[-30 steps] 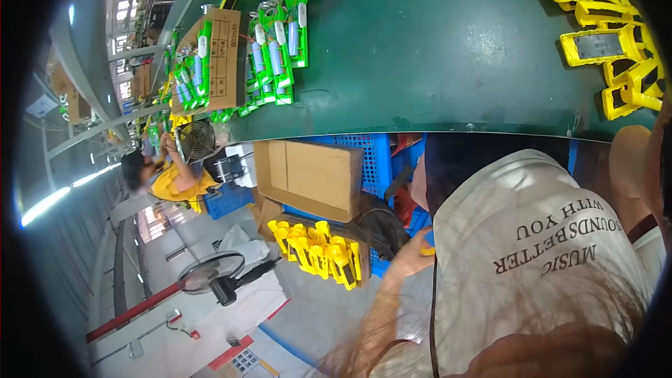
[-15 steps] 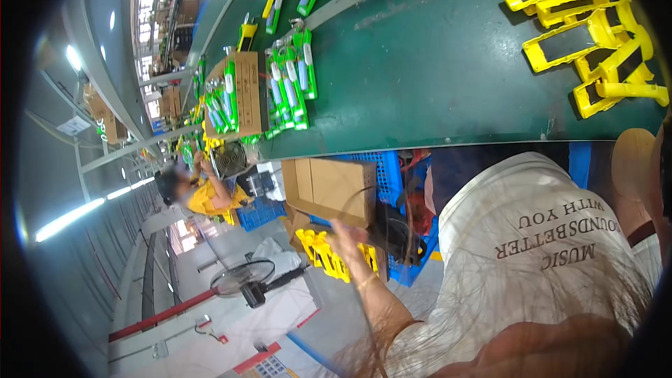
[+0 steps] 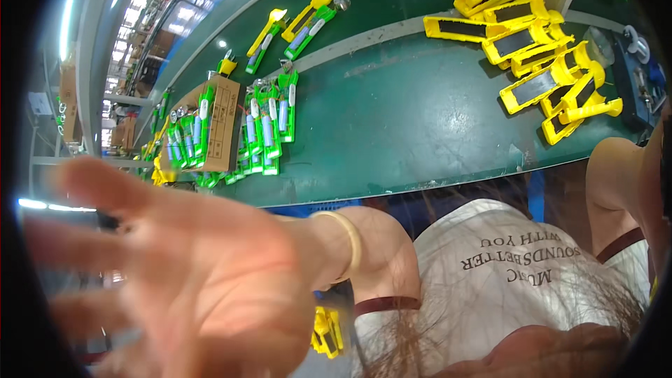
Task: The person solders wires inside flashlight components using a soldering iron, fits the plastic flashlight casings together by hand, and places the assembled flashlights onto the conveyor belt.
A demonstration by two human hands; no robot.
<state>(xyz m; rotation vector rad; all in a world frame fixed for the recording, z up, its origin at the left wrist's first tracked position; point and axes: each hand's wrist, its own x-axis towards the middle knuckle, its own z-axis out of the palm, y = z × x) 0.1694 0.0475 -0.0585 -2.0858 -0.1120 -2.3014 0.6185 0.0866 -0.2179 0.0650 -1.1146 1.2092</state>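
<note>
1. In the head view, lower left of the frame, the left hand (image 3: pixel 220 266) was open and empty, fingers spread and blurred, palm toward the camera. It loomed large and hid what lay behind it; a blind swing could have knocked something unseen.

2. Left of centre, green plastic strips carrying blue cylinders (image 3: pixel 268 129) lay bunched beside an upright brown cardboard box panel (image 3: pixel 222 122), on the dark green, smooth-topped counter (image 3: pixel 392 112). The lowest strips sat near the front edge, so a careless brush of the forearm might have tipped them off.

3. Thin wires seemed to show among those strips; tugging one from the bunch could have snagged its neighbours.

4. At upper right, yellow plastic housings with dark rectangular panels (image 3: pixel 528 87) leaned over one another in a loose heap. Pulling a lower one might have sent others sliding, and their panels could have been scratched.

5. On the left wrist, a pale rigid-looking bangle (image 3: pixel 353 241) might have caught on a part during a reach.

6. The right hand was out of frame, so its grip could not be told.
</note>
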